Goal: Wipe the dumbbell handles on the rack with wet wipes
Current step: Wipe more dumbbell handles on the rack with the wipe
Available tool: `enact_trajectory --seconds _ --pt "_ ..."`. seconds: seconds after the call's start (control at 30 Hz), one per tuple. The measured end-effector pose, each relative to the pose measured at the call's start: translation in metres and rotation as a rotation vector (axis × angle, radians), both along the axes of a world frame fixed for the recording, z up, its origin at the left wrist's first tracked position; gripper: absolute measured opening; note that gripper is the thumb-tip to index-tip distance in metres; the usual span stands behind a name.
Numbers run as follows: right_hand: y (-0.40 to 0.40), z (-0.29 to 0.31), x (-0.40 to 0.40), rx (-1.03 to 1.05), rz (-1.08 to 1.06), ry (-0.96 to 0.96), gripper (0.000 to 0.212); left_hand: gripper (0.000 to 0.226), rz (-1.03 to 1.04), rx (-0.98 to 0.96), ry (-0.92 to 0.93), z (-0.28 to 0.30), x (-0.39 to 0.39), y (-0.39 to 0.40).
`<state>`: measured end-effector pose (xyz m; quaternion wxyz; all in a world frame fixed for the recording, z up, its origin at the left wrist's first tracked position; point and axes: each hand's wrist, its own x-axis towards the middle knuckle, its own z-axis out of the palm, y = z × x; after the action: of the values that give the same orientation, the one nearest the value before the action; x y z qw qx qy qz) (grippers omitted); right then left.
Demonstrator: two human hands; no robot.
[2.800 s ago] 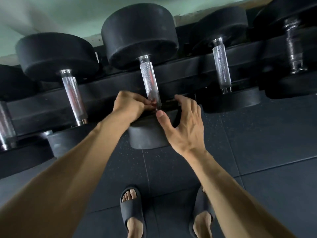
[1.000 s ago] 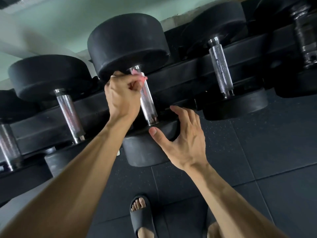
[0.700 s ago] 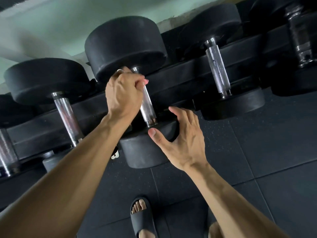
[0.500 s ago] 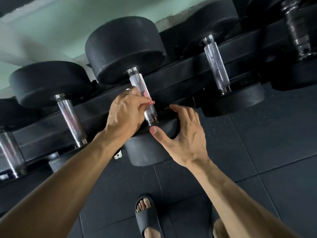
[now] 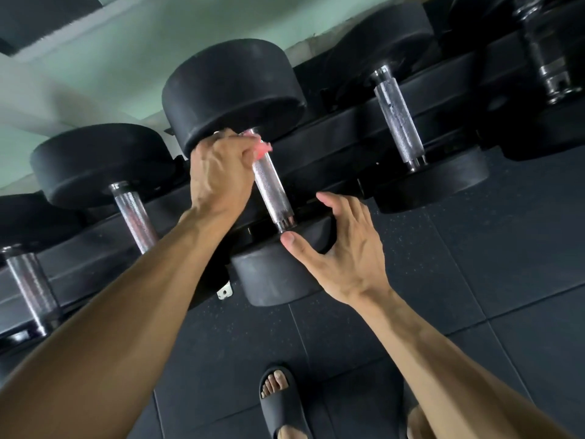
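The left hand (image 5: 221,172) pinches a soft, limp pink wet wipe (image 5: 262,147) around the stiff knurled steel dumbbell handle (image 5: 272,188); at five o'clock, the spread right hand (image 5: 345,248) steadies the heavy black rubber head (image 5: 272,277).

Pale green wall (image 5: 133,58) showing up top, dark rubber floor tiles (image 5: 474,280) lying below with thin lines between them, soft light falling.

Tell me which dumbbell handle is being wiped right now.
The middle handle: the left hand grips its top end with a pink wipe; neighbouring handles go untouched.
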<state>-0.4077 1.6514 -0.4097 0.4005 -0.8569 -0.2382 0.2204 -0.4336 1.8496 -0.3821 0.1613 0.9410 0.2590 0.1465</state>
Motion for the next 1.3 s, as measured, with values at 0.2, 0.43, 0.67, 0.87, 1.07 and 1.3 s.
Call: enact_trajectory --seconds 0.2,0.43,0.67,0.87,1.07,1.3 --pt "0.000 0.000 0.000 0.001 -0.002 -0.002 0.096 0.028 -0.086 0.089 -0.001 0.001 -0.002 -0.018" --pt "0.000 0.000 0.001 -0.004 0.000 0.013 0.096 0.020 -0.150 0.120 0.316 0.006 0.017 -0.017" --pt "0.000 -0.002 -0.001 0.009 -0.032 0.022 0.102 0.014 -0.251 0.086 0.420 0.010 0.014 -0.019" --pt "-0.003 0.000 -0.001 0.020 -0.036 0.048 0.104 0.014 -0.341 0.008 0.440 0.004 0.005 -0.023" --pt "-0.020 0.005 -0.012 0.027 -0.056 0.193 0.114 0.013 -0.538 -0.096 0.426 0.006 0.008 -0.011" --pt "-0.019 0.013 -0.019 0.003 -0.125 0.234 0.114 0.019 -0.490 -0.183 0.371 0.002 -0.010 -0.013"
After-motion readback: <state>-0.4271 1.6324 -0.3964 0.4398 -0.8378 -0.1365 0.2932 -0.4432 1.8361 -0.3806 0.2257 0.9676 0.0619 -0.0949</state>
